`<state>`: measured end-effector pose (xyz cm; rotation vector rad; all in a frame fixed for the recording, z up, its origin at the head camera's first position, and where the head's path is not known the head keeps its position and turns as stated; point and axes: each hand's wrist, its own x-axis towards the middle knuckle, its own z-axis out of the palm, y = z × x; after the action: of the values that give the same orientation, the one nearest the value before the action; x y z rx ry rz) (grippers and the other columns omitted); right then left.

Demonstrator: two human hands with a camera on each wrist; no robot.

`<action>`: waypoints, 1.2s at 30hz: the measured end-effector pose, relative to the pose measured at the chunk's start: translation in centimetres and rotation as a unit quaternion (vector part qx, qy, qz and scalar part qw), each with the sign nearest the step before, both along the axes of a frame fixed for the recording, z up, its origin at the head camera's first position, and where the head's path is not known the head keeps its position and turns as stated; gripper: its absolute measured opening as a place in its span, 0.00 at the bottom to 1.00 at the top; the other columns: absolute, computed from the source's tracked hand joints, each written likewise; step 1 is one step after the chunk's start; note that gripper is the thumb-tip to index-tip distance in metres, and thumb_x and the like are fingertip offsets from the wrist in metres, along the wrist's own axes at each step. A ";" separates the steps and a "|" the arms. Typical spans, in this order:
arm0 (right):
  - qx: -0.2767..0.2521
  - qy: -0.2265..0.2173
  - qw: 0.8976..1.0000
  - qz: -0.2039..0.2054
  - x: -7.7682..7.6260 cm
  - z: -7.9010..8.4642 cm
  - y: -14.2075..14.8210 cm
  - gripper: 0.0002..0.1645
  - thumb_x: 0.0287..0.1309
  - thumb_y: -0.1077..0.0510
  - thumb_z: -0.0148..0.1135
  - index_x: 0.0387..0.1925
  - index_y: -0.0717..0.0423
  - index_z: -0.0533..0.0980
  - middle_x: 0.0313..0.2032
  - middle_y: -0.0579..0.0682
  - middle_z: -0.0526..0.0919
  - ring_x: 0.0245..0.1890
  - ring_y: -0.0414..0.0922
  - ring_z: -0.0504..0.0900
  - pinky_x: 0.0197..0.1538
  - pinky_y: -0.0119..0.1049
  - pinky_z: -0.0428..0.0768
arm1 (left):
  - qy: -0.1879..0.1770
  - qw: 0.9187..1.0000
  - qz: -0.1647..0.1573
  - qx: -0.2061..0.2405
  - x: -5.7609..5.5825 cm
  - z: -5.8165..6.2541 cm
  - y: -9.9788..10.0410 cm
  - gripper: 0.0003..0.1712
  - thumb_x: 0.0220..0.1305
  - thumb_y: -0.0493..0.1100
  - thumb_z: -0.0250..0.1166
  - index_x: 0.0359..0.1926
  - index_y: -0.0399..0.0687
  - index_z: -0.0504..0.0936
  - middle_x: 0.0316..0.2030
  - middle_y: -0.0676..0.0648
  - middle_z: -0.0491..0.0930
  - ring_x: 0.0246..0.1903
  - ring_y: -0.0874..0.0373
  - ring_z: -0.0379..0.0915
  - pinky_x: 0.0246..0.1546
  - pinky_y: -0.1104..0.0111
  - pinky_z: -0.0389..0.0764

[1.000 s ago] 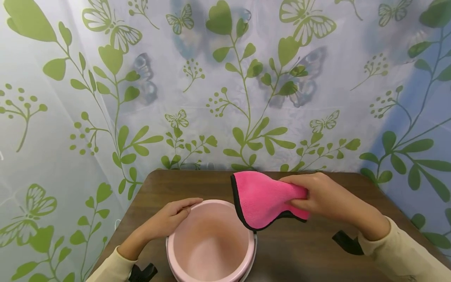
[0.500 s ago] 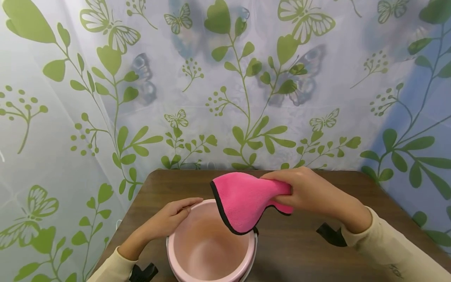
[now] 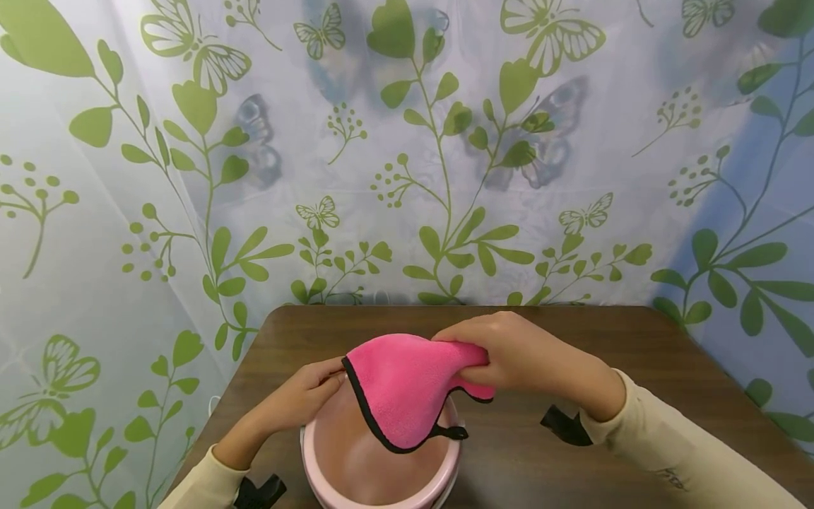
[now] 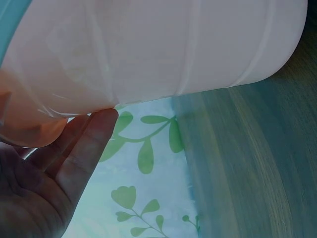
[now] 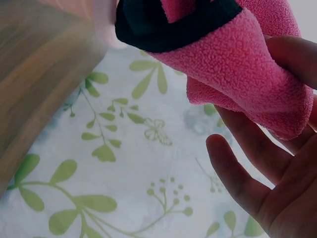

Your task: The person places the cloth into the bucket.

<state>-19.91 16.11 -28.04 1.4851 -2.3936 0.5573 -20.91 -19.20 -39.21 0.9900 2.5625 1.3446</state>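
Note:
A pink plush cloth [image 3: 397, 389] with black edging hangs from my right hand [image 3: 509, 353], pinched between thumb and fingers. It spreads over the mouth of a pale pink bucket [image 3: 311, 466], covering the far right part of its rim. In the right wrist view the cloth [image 5: 247, 64] is bunched at the fingers of the right hand [image 5: 277, 173], with some fingers apart from it. My left hand [image 3: 295, 403] holds the bucket's upper left rim; the cloth's corner reaches its fingertips. Fingers of the left hand [image 4: 54, 178] lie along the outside of the bucket [image 4: 148, 49].
The bucket stands near the front of a dark brown wooden table [image 3: 572, 466]. Behind and to the left hangs a white curtain [image 3: 407, 233] with green leaves and butterflies. A black strap piece [image 3: 566, 426] sticks out from the right sleeve, another [image 3: 259, 491] from the left.
My right hand has carried the cloth leftward and slightly down, from beside the bucket to over its opening. The left hand and the bucket have stayed in place.

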 end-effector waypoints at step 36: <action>0.169 -0.032 0.985 0.011 1.4 -2.8 -6.1 0.23 0.55 0.59 0.75 0.54 0.47 0.83 0.47 0.36 0.85 0.43 0.35 0.82 0.45 0.35 0.81 | 0.000 1.000 0.006 -0.023 -0.1 0.0 0.3 0.23 0.80 0.38 0.48 0.70 0.43 0.74 0.63 0.47 0.77 0.57 0.55 0.73 0.56 0.68 0.74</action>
<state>-18.49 10.03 -30.83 1.6477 -2.6245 0.2115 -21.06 -18.89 -39.16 0.9691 2.5913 1.2821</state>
